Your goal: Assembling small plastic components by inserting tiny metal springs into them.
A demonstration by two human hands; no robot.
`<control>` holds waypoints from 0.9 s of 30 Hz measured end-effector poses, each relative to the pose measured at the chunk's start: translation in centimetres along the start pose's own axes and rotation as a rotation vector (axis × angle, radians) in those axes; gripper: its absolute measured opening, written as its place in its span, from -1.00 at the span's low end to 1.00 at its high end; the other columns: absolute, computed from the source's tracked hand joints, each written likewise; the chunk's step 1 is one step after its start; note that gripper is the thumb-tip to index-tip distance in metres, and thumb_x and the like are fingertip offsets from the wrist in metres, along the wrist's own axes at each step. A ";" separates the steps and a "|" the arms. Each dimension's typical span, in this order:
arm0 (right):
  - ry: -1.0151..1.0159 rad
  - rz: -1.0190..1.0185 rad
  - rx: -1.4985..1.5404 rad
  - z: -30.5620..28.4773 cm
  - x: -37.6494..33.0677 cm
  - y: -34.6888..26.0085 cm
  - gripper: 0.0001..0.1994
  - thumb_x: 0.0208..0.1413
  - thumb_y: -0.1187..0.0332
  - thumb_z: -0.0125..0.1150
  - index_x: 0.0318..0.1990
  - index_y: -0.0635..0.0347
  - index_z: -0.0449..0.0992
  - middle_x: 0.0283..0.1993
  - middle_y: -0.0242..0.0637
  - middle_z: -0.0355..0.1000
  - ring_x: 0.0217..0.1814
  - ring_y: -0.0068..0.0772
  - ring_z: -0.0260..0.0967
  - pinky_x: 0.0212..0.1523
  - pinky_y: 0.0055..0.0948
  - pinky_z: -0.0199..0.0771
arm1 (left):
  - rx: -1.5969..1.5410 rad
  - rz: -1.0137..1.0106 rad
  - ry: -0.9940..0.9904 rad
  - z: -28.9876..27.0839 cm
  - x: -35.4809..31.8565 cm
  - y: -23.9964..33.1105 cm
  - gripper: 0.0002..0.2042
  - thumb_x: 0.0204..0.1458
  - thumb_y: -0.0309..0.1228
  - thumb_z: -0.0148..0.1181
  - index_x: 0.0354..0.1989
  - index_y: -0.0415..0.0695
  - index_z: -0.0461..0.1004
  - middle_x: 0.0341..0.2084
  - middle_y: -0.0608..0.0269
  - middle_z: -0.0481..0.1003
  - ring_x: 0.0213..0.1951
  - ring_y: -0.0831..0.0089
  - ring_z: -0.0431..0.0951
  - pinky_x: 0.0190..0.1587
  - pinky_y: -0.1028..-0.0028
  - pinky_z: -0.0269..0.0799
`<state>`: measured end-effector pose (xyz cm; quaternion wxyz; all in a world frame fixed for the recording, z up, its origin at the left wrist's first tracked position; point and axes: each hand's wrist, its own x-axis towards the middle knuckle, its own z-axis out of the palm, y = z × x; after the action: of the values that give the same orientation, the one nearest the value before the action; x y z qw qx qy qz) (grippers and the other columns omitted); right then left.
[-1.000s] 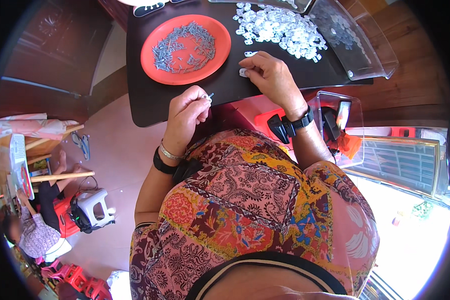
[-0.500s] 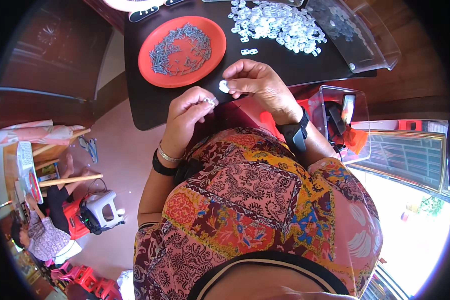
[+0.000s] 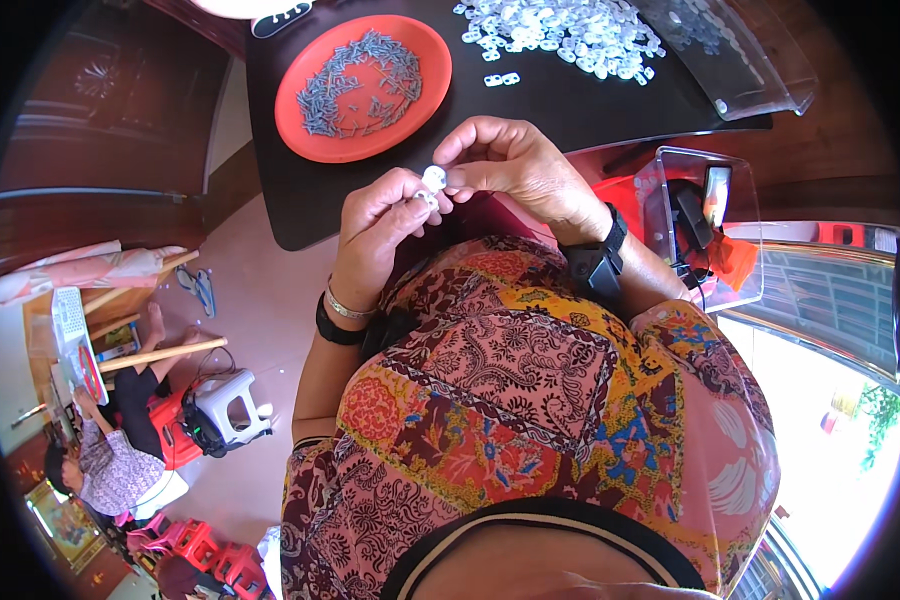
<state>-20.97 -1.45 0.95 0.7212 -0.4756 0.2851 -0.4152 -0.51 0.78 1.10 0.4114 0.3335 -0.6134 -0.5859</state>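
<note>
Above the table's near edge, my left hand (image 3: pixel 385 212) is closed, pinching a small white plastic piece (image 3: pixel 427 200) between thumb and forefinger. My right hand (image 3: pixel 520 172) pinches a second, rounded white piece (image 3: pixel 434 178) at its fingertips. The two pieces meet or nearly meet; fingers partly hide both. Just beyond my hands is a red plate (image 3: pixel 437 75) with small grey screw-like pins (image 3: pixel 395 65) scattered on it. Farther right lies a heap of small whitish plastic pieces with holes (image 3: pixel 560 30), with a couple apart from it (image 3: pixel 502 79).
A clear tray (image 3: pixel 770 75) leans at the dark table's (image 3: pixel 670 110) far right. Below it, a clear bin (image 3: pixel 755 225) holds dark items and an orange cloth (image 3: pixel 733 262). At left another person (image 3: pixel 120 470) sits near a grey stool (image 3: pixel 232 410).
My right hand has come closer to my left, bringing its white piece up against the one in the left. The whole view has shifted slightly.
</note>
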 end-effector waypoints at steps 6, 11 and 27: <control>-0.065 -0.020 0.019 0.1 0.0 0.0 -0.85 0.11 0.57 0.16 -0.15 0.30 0.49 -0.30 -0.33 0.49 -0.32 -0.62 0.42 -0.24 -0.63 0.44 | -0.040 -0.050 0.013 0.2 0.1 0.1 -0.83 0.10 -0.42 0.01 -0.40 -0.28 0.44 -0.42 0.23 0.52 -0.40 0.60 0.45 -0.36 0.61 0.32; -0.058 -0.039 -0.050 0.5 -0.4 -0.5 -0.82 0.14 0.57 0.14 -0.10 0.34 0.47 -0.26 -0.30 0.50 -0.28 -0.60 0.43 -0.22 -0.62 0.44 | -0.059 -0.051 0.013 0.4 0.6 0.2 -0.84 0.09 -0.45 -0.01 -0.43 -0.28 0.44 -0.47 0.24 0.50 -0.42 0.60 0.44 -0.37 0.61 0.31; 0.261 -0.382 -0.625 -4.1 -1.5 -9.8 -0.86 0.11 0.48 0.21 -0.18 0.27 0.54 -0.27 -0.41 0.51 -0.21 -0.67 0.40 -0.15 -0.60 0.42 | -0.099 -0.030 0.061 -0.1 1.3 0.1 -0.84 0.02 -0.42 -0.03 -0.49 -0.24 0.38 -0.54 0.19 0.49 -0.50 0.55 0.41 -0.42 0.58 0.27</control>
<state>-28.23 -3.93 8.44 0.4089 -0.6599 0.3937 -0.4922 -0.98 -0.39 1.32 0.4371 0.3397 -0.5659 -0.6110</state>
